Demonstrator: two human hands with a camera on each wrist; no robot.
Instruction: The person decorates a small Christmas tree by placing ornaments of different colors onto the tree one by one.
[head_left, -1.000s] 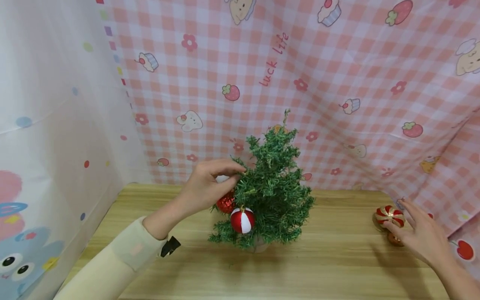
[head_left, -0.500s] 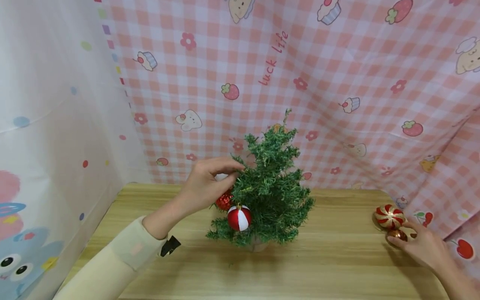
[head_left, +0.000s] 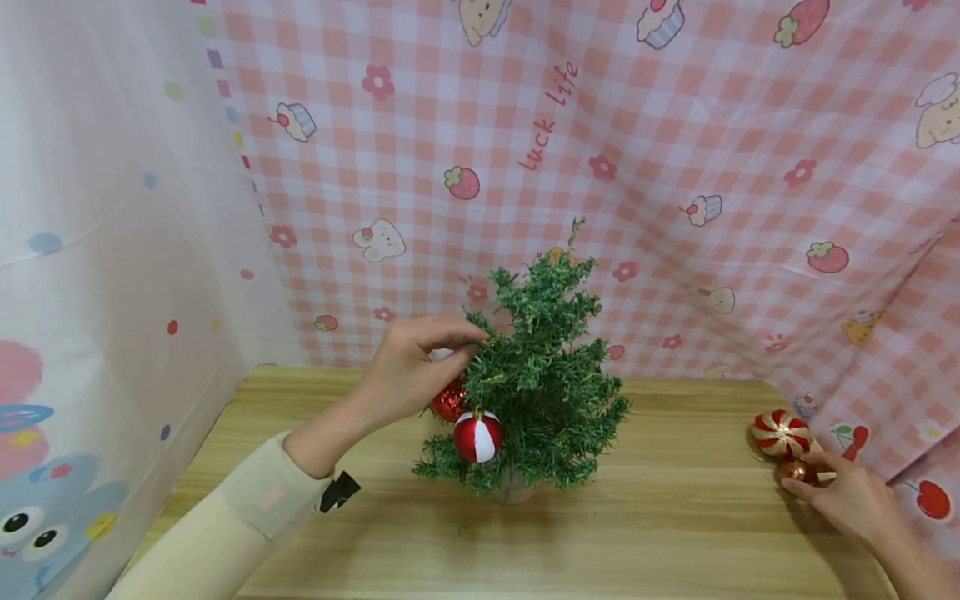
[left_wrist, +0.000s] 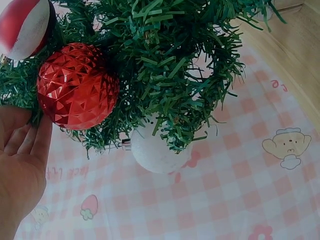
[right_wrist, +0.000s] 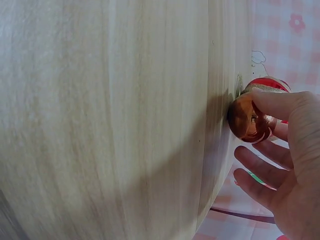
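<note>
Right hand (head_left: 855, 498) pinches a shiny copper-coloured ball (head_left: 793, 473) on the right of the desk (head_left: 675, 533), just nearer than a red-and-gold striped ball (head_left: 781, 432); left hand (head_left: 412, 365) pinches a bushy green artificial tree (head_left: 547, 383) at its left.

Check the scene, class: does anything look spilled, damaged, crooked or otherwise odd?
Nothing looks spilled or damaged. In the head view, though, the tree looks lopsided: its red-and-white bauble and shiny red bauble both hang on the left, while none shows on the right.
</note>
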